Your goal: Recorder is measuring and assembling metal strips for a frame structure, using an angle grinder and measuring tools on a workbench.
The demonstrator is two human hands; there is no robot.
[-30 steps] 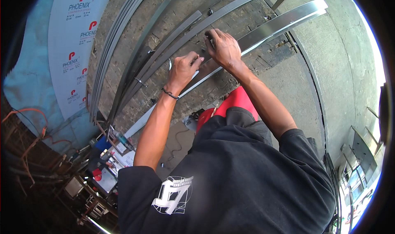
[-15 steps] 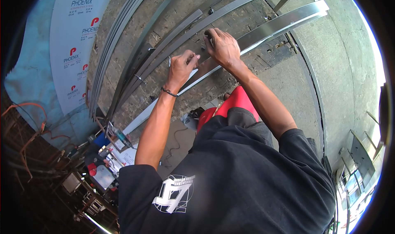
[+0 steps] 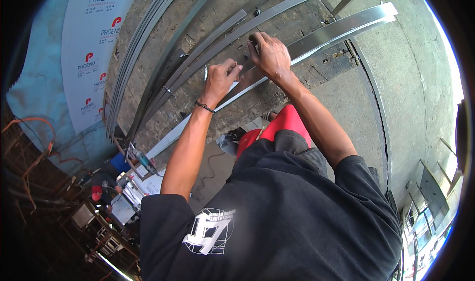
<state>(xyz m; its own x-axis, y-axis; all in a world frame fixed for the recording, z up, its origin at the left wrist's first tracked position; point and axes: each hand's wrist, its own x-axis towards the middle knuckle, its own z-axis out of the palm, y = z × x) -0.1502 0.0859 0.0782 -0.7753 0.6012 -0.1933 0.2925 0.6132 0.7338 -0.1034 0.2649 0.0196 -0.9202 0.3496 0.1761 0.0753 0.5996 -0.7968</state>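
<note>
While 2 hands curl, hold unclear, the metal strip slants lengthwise up-right.

Lane between broad bar and narrow strip passable; right hand seemingly blocks lower end.

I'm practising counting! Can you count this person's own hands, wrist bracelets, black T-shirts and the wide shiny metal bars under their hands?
Hands: 2 (left hand, right hand)
Bracelet: 1
Black T-shirt: 1
Wide shiny metal bar: 1
Total: 5
</note>
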